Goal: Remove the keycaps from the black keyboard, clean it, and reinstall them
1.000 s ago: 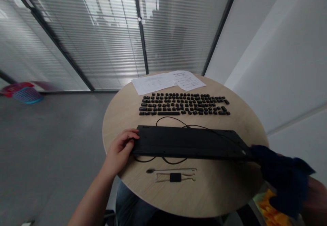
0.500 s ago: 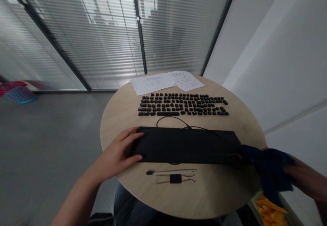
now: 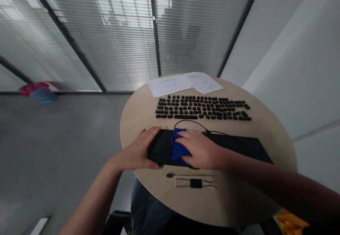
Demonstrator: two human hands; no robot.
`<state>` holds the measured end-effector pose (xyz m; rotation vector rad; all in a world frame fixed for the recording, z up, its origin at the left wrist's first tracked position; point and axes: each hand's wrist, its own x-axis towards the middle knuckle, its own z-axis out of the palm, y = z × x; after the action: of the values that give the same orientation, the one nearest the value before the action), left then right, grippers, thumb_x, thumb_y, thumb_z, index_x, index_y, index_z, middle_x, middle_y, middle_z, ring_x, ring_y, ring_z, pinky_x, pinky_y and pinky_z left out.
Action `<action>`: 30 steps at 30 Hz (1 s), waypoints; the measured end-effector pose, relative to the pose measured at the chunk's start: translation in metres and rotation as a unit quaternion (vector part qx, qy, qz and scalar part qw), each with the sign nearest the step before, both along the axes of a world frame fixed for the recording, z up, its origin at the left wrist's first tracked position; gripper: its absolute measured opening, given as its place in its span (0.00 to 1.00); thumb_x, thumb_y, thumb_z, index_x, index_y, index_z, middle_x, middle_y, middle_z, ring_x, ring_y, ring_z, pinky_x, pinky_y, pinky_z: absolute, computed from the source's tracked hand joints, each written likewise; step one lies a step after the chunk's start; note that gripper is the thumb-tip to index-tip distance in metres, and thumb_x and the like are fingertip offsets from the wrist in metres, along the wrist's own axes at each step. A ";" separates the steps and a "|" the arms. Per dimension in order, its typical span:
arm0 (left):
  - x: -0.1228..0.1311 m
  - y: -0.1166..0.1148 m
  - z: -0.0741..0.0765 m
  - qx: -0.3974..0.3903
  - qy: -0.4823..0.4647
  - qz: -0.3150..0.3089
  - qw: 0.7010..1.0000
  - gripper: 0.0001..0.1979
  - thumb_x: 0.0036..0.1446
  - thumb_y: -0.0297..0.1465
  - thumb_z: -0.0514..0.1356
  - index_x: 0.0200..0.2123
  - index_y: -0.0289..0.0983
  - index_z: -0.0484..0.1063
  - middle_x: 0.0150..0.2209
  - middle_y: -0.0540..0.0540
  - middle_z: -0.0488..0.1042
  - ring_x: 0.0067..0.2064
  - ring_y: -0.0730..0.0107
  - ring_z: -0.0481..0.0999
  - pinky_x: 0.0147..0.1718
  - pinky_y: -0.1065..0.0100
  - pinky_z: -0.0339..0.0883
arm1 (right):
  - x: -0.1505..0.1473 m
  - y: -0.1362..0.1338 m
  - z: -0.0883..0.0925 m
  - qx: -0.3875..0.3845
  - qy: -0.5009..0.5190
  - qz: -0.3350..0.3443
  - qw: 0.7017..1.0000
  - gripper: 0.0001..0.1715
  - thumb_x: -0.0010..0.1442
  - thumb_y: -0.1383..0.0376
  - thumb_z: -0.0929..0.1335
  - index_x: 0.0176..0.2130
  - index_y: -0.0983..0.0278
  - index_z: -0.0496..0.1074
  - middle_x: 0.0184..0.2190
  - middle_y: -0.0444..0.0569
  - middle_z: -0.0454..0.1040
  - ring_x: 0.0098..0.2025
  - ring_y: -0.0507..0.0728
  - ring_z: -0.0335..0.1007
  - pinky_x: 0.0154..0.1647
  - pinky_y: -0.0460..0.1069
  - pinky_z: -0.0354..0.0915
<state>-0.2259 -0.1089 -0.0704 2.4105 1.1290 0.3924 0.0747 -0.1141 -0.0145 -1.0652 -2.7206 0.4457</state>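
Note:
A black keyboard body lies across the table with a smooth, flat face up and its cable at the far edge. My left hand grips its left end, fingers at the far corner and thumb at the near edge. A crumpled blue cloth is under my right hand, which presses it onto the keyboard's left part. My right forearm hides part of the keyboard's right side. Beyond it, loose black keycaps lie in rows.
Near the front lie a thin brush-like tool and a wire puller with a black middle. Printed papers rest at the far table edge. A basket stands on the floor at left; something yellow-orange is at lower right.
My right hand has carried the blue cloth from beyond the keyboard's right end leftward onto its surface. My left hand still holds the left end. The view has shifted slightly.

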 end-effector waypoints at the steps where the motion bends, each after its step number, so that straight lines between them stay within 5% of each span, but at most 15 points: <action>1: 0.001 -0.001 -0.001 0.004 -0.003 0.004 1.000 0.70 0.44 0.59 0.72 0.77 0.41 0.37 0.75 0.29 0.50 0.74 0.29 0.51 0.70 0.27 0.40 | -0.013 0.001 -0.004 0.005 -0.012 0.018 1.000 0.28 0.57 0.63 0.72 0.56 0.69 0.77 0.64 0.66 0.71 0.65 0.72 0.67 0.66 0.67 0.62; 8: 0.002 -0.010 -0.001 0.068 -0.021 0.016 0.997 0.68 0.47 0.55 0.72 0.77 0.39 0.34 0.74 0.27 0.53 0.72 0.32 0.58 0.70 0.30 0.46 | -0.081 0.002 -0.023 0.069 0.004 0.049 0.996 0.31 0.62 0.58 0.72 0.59 0.73 0.72 0.64 0.68 0.70 0.68 0.71 0.61 0.67 0.65 0.60; 12: -0.001 -0.008 -0.001 0.091 -0.004 0.015 0.996 0.64 0.50 0.51 0.71 0.77 0.39 0.34 0.72 0.27 0.57 0.70 0.33 0.61 0.67 0.33 0.55 | -0.085 0.004 -0.025 0.102 -0.004 0.053 0.993 0.31 0.64 0.57 0.71 0.58 0.76 0.72 0.63 0.69 0.70 0.67 0.71 0.62 0.66 0.64 0.62; 17: 0.001 -0.001 -0.008 0.090 0.010 0.050 0.995 0.64 0.44 0.49 0.73 0.76 0.41 0.42 0.68 0.31 0.63 0.65 0.32 0.66 0.62 0.33 0.63 | -0.025 0.001 -0.023 0.087 -0.049 0.009 0.995 0.38 0.62 0.58 0.72 0.65 0.76 0.68 0.70 0.68 0.63 0.71 0.72 0.59 0.68 0.64 0.61; 26: 0.000 0.000 -0.008 0.105 0.000 0.053 0.993 0.60 0.45 0.48 0.72 0.75 0.52 0.43 0.67 0.37 0.65 0.64 0.33 0.68 0.62 0.34 0.66 | 0.135 -0.020 -0.033 0.058 -0.128 -0.150 0.979 0.42 0.55 0.69 0.70 0.67 0.77 0.67 0.69 0.71 0.63 0.72 0.73 0.60 0.71 0.67 0.59; 30: 0.001 0.000 -0.006 0.111 0.014 0.049 0.992 0.59 0.48 0.50 0.71 0.75 0.52 0.41 0.67 0.37 0.64 0.64 0.33 0.66 0.62 0.34 0.65 | 0.163 -0.026 -0.036 0.071 -0.130 -0.180 0.972 0.40 0.56 0.70 0.68 0.67 0.76 0.67 0.69 0.71 0.64 0.71 0.73 0.61 0.70 0.68 0.60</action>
<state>-0.2247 -0.1088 -0.0764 2.5634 1.2811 0.5440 0.2373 -0.1397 -0.0503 -1.6308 -2.6286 0.0547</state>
